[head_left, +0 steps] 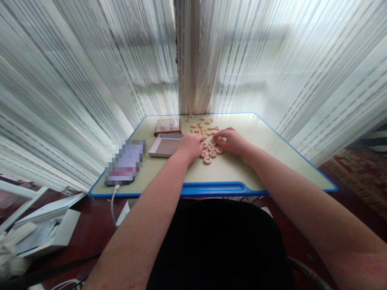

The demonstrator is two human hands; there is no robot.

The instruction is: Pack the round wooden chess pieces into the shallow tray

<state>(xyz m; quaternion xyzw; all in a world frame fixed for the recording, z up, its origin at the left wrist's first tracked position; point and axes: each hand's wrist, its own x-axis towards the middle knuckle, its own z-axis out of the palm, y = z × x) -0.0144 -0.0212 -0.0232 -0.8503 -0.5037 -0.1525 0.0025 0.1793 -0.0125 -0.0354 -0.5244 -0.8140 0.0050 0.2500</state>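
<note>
Several round wooden chess pieces (207, 160) with red and black characters lie scattered across the middle of a pale table (272, 161) with a blue rim. My left hand (191, 146) rests knuckles-up on the pieces at their left side, fingers curled over them. My right hand (231, 141) lies at the right side of the pile, fingers bent and pinching a piece near its fingertips. A shallow open box tray (165, 146) sits just left of my left hand. A flat box lid (167, 126) lies behind the tray.
A phone (125, 163) with a cable plugged in lies at the table's left front. Striped sheer curtains surround the table. A white open box (51, 229) stands on the dark floor at lower left. A patterned rug (359, 173) shows at right.
</note>
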